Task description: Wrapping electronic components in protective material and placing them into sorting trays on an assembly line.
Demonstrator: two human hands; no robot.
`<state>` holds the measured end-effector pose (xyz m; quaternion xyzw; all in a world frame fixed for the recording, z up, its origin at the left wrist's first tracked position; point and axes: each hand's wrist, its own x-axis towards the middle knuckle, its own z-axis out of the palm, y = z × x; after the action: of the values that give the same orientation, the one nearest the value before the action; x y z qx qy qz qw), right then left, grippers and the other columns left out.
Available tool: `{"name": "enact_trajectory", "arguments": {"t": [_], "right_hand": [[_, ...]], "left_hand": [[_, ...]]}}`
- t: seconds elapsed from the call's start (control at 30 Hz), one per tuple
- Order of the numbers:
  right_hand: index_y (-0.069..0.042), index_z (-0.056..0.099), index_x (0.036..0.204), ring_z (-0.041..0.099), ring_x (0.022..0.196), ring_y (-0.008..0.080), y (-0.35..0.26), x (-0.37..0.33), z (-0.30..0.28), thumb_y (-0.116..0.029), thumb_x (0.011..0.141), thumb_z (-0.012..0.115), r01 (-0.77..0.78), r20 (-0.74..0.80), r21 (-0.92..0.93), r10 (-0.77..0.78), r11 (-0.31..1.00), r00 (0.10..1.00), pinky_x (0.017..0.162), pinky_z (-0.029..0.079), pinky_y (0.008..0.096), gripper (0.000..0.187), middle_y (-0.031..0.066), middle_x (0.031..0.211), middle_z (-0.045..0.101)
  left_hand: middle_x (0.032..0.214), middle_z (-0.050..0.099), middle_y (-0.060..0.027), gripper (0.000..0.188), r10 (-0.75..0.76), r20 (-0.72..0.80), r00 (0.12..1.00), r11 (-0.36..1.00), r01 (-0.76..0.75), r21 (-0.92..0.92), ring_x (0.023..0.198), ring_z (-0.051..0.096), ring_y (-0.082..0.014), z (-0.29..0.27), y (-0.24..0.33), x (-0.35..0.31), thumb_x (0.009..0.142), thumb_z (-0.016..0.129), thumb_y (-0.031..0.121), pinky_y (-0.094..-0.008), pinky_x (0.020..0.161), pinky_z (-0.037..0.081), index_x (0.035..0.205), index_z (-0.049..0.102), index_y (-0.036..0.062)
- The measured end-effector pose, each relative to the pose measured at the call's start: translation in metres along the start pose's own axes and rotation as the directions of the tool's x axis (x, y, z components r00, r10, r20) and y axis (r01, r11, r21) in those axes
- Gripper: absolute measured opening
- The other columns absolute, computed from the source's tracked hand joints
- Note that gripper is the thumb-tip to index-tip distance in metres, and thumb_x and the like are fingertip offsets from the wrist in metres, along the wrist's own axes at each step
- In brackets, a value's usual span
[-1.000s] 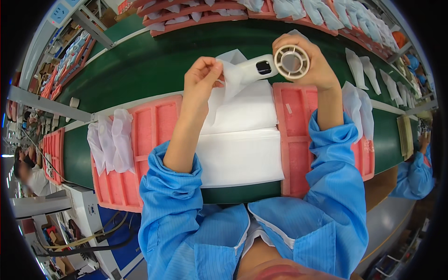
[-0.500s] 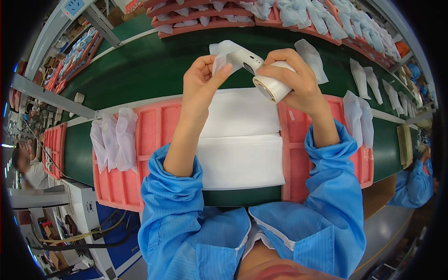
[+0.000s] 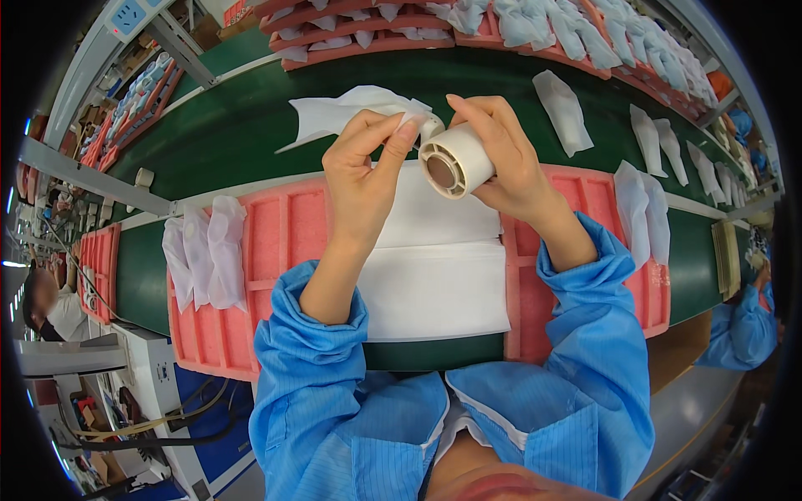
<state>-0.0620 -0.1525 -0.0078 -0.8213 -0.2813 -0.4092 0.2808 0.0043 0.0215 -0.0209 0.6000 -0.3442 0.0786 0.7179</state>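
Conveyor belt: a long green belt [image 3: 251,125] is seen across the upper half of the picture, bent by the lens; several white pouches [image 3: 564,100] are laid on it at the right.
Tabletop: the near edge [image 3: 142,267] is dark green; the trays and the pad are carried by it.
Foam trays: a pink tray [image 3: 284,242] is placed at the left and a second pink tray [image 3: 585,284] at the right, both with empty compartments.
White pad: a folded white sheet [image 3: 434,267] is laid between the two trays, directly under the hands.
Loose bags: a few translucent white bags [image 3: 205,250] are laid on the left end of the left tray.
Far trays: a row of pink trays [image 3: 401,29] filled with white items is seen behind the belt.
White cloth: a thin white cloth [image 3: 334,113] is held above the belt; it is spread to the left and touches the device.
Device: a white cylindrical device [image 3: 458,163] is held in the air over the pad, with its round open end turned toward the camera.
Left hand: the left hand [image 3: 363,171] is closed, the cloth being pinched between thumb and fingers against the top of the device.
Right hand: the right hand [image 3: 505,159] is closed around the body of the device from the right side.
Other person: a blue sleeve [image 3: 739,330] is visible at the right edge.
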Motion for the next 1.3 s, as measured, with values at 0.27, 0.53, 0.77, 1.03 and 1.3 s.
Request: {"name": "enact_trajectory", "arguments": {"t": [0.27,0.53,0.77,1.03,1.3], "right_hand": [[0.0,0.046,0.134,0.057,0.098,0.0306,-0.001,-0.004,0.004,0.007,0.058,0.08,-0.073,0.067,0.058,0.069,0.996,0.995,0.08,0.05,0.0362,0.084,0.0167,0.114,0.052],[-0.003,0.04,0.14,0.057,0.098,0.0322,-0.004,-0.005,0.007,0.008,0.058,0.078,-0.271,0.095,-0.044,0.274,0.961,0.957,0.078,0.051,0.0365,0.091,0.015,0.114,0.049],[-0.003,0.038,0.143,0.058,0.095,0.0333,-0.005,-0.008,0.005,0.004,0.059,0.078,-0.329,0.012,-0.143,0.334,0.934,0.943,0.076,0.052,0.0368,0.093,0.0153,0.112,0.049],[-0.003,0.044,0.137,0.057,0.102,0.0295,-0.003,-0.007,0.002,-0.003,0.067,0.074,-0.422,0.027,0.011,0.422,0.906,0.906,0.086,0.047,0.0337,0.075,0.0141,0.112,0.051],[-0.002,0.043,0.136,0.053,0.11,0.0187,-0.016,-0.011,0.005,-0.005,0.074,0.074,-0.561,0.161,0.406,0.548,0.722,0.821,0.081,0.05,0.0295,0.069,0.0092,0.128,0.046]], "left_hand": [[0.1,0.055,-0.0058,0.013,0.049,-0.166,0.985,0.998,-0.042,0.044,0.084,0.051,-0.0099,0.0,0.005,0.005,0.096,0.054,0.007,-0.0218,0.069,0.042,0.09,0.063,-0.0013],[0.09,0.056,-0.0097,0.004,0.18,0.079,0.98,0.952,-0.194,0.235,0.074,0.055,-0.0183,0.018,0.019,-0.019,0.089,0.062,0.003,-0.028,0.064,0.045,0.089,0.062,-0.0004],[0.078,0.061,-0.0105,0.012,0.401,0.057,0.914,0.802,-0.38,0.461,0.066,0.059,-0.0241,0.039,0.016,-0.03,0.079,0.07,0.001,-0.0307,0.056,0.045,0.09,0.065,-0.0005],[0.091,0.061,-0.0097,0.028,0.48,0.167,0.861,0.709,-0.493,0.505,0.07,0.06,-0.0243,0.038,0.013,-0.03,0.068,0.07,-0.006,-0.0319,0.054,0.046,0.095,0.067,0.0022],[0.119,0.049,-0.0137,0.07,0.256,0.144,0.956,0.815,-0.293,0.499,0.091,0.06,-0.0251,0.024,0.012,-0.011,0.064,0.077,0.002,-0.0308,0.07,0.05,0.128,0.052,0.0091]]}}
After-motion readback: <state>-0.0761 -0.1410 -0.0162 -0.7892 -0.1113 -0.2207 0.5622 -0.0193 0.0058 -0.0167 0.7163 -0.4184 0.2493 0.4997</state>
